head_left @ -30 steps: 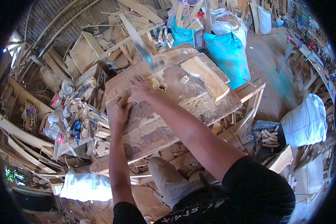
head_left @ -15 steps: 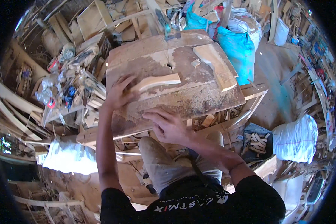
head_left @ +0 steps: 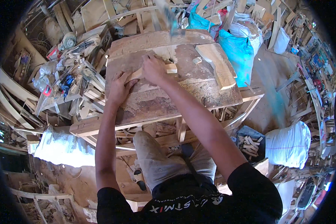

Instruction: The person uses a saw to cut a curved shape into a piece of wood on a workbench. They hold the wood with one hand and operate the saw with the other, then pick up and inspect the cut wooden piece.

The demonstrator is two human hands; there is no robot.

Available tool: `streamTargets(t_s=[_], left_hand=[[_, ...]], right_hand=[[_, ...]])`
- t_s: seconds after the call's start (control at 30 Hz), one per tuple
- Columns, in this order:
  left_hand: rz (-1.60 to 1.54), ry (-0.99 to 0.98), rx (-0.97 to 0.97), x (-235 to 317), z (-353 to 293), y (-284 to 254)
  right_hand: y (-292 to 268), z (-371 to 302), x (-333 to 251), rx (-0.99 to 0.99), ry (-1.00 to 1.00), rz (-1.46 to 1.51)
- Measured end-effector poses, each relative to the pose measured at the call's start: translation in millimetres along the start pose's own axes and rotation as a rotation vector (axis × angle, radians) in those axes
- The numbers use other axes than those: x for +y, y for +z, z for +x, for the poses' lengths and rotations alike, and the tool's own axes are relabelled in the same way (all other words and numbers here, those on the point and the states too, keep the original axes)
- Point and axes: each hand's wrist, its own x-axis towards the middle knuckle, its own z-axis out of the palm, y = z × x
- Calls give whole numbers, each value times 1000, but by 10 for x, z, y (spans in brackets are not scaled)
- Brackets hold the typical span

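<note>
A pale curved piece of wood [head_left: 171, 68] lies flat on the worn wooden worktable [head_left: 138, 46]. My left hand [head_left: 120, 87] grips its near left end, fingers bent round it. Across its middle rests my right hand [head_left: 154, 70], closed on it and covering that part. The wood's right end sticks out past my right hand, close to a small dark hole in the tabletop. Above the hole, a thin upright line, seemingly a blade, runs up to a blurred bluish machine part [head_left: 171, 25].
To the right on the tabletop lie a larger shaped board [head_left: 218, 67] and a small offcut [head_left: 197, 60]. A turquoise sack [head_left: 236, 52] stands beside the table. Scrap-filled bin [head_left: 250, 143] and white sack [head_left: 289, 145] are at lower right. Clutter [head_left: 65, 84] crowds the left.
My right hand has moved up from the table's near edge onto the wood and closed on it. My left hand has settled on its left end. The wood has turned and shifted slightly.
</note>
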Motion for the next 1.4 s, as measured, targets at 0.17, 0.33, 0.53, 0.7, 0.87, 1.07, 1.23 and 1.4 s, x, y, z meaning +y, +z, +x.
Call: streamTargets(t_s=[0.17,0.33,0.53,0.7,0.87,1.07,1.23,1.4], left_hand=[[-64,-75,-20,102,99,-3],[-86,-59,6,-31,88,25],[-59,-70,-6,-45,168,75],[-49,-86,-6,-29,162,38],[-81,-74,14,-43,181,45],[-74,-95,16,-89,219,93],[-86,-85,38,-65,229,58],[-95,-119,-4,-105,260,67]], right_hand=[[87,295,126,-210,-1,-163],[34,436,67,-256,44,-24],[224,571,260,-173,-11,-93],[224,620,200,-212,-6,-166],[180,654,164,-261,44,-115],[259,683,221,-203,33,-137],[255,669,201,-203,39,-148],[313,700,222,-194,66,-155]])
